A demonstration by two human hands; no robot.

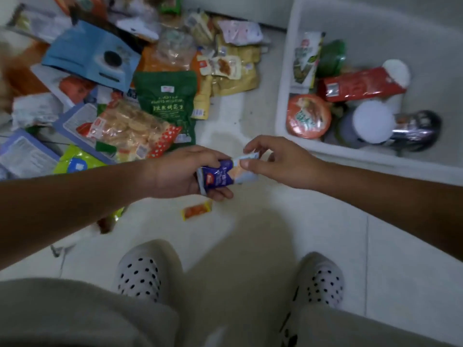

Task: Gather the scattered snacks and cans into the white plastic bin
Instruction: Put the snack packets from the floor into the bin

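A small purple snack packet (220,177) hangs above the tiled floor, gripped by my left hand (175,174) at its lower end. My right hand (278,161) pinches the packet's upper right corner between thumb and fingers. The white plastic bin (283,96) stands at the right, holding a red round tub (308,115), a red carton (360,83), a green-and-white pouch (307,61) and a dark can with a white lid (390,126). A pile of scattered snacks fills the upper left, with a green bag (170,101), a blue pouch (97,56) and a clear cracker bag (132,128).
A small orange wrapped snack (196,210) lies on the floor just below my left hand. A green wrapper (75,164) sits under my left forearm. My feet in dotted slippers (147,269) stand at the bottom. Bare tile lies between the pile and the bin.
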